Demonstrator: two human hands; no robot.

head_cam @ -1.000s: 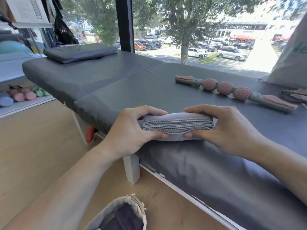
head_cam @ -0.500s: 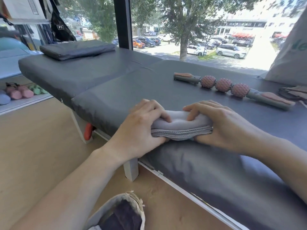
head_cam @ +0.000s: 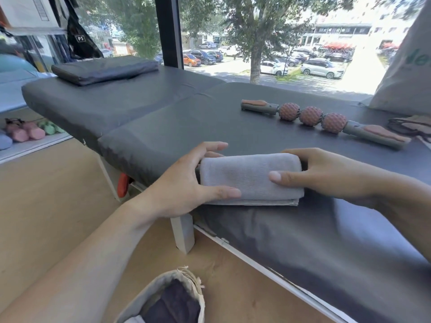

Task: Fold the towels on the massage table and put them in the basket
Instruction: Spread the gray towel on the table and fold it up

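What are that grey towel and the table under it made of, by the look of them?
The grey towel looks like soft, matt knitted or microfibre cloth: fine woven texture, stacked fold edges. The massage table seems padded, covered in dark grey vinyl or faux leather: smooth, faint sheen, creases at its seams.

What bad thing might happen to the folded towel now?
The gray towel sits near the massage table edge, gripped at each end by the left hand and right hand. It might unfold when lifted. The basket on the floor already holds dark cloth, so it might land crooked.
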